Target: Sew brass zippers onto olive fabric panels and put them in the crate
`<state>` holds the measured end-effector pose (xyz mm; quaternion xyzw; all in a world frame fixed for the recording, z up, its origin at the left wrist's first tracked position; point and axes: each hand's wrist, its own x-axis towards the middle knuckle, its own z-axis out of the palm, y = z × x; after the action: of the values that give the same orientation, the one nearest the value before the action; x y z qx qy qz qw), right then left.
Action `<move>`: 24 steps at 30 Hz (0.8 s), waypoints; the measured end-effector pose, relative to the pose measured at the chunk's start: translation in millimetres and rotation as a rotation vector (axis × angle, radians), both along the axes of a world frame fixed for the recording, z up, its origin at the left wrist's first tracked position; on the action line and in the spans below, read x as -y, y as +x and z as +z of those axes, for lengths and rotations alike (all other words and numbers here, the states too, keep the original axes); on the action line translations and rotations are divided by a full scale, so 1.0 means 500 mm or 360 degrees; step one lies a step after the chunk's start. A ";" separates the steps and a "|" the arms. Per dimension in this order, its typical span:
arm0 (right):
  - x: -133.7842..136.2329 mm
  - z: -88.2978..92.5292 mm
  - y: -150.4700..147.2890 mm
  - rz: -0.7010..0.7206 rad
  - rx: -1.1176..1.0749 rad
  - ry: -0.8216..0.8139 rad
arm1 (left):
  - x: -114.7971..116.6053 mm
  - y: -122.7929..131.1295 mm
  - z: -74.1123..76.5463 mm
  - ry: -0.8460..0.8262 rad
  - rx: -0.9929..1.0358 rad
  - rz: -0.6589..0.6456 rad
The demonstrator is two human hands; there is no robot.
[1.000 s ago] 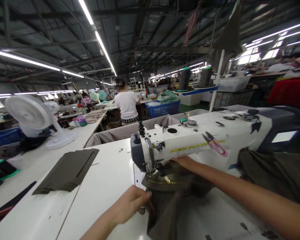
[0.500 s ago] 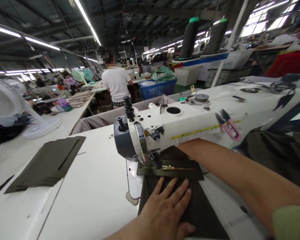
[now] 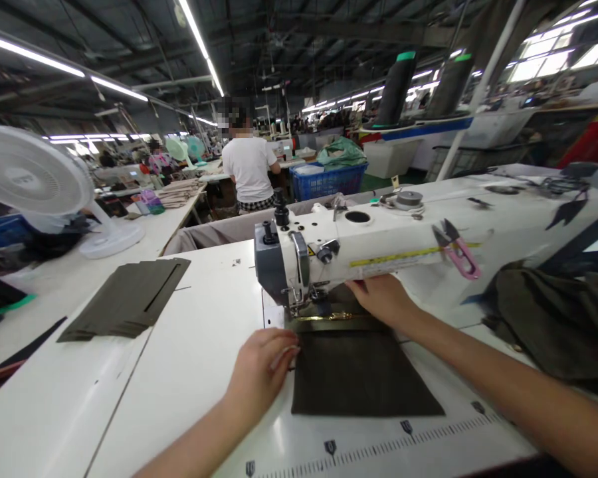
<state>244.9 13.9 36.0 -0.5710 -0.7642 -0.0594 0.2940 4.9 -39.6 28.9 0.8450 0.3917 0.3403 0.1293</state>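
A dark olive fabric panel (image 3: 363, 378) lies under the head of a white sewing machine (image 3: 398, 229). Across its upper part runs a gold zipper (image 3: 329, 318), passing beneath the presser foot. At the panel's left edge, just in front of the needle area, my left hand (image 3: 266, 362) has its fingers curled and pinched on the cloth. Behind the zipper, my right hand (image 3: 386, 302) reaches under the machine arm, its fingers bent onto the fabric; the arm partly hides them.
Stacked olive fabric pieces (image 3: 127, 299) lie on the white table at left, near a white fan (image 3: 32, 172). Pink thread snips (image 3: 458, 252) rest against the machine arm. Dark cloth (image 3: 548, 318) is heaped at right. A person in a white shirt (image 3: 249, 166) stands beyond, beside a blue crate (image 3: 329, 180).
My left hand has gone from lying flat on the panel to its left edge, fingers now curled. My right hand has come into sight from behind the machine arm. The view has shifted left.
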 end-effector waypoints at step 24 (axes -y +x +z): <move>0.051 -0.068 -0.127 0.0584 0.0269 -0.0098 | -0.061 -0.002 -0.046 0.0602 -0.0516 -0.0053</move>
<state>181.2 -11.6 2.3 -0.4238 -0.8788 -0.0290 0.2172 4.1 -8.9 5.7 0.9041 0.3226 0.2654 -0.0901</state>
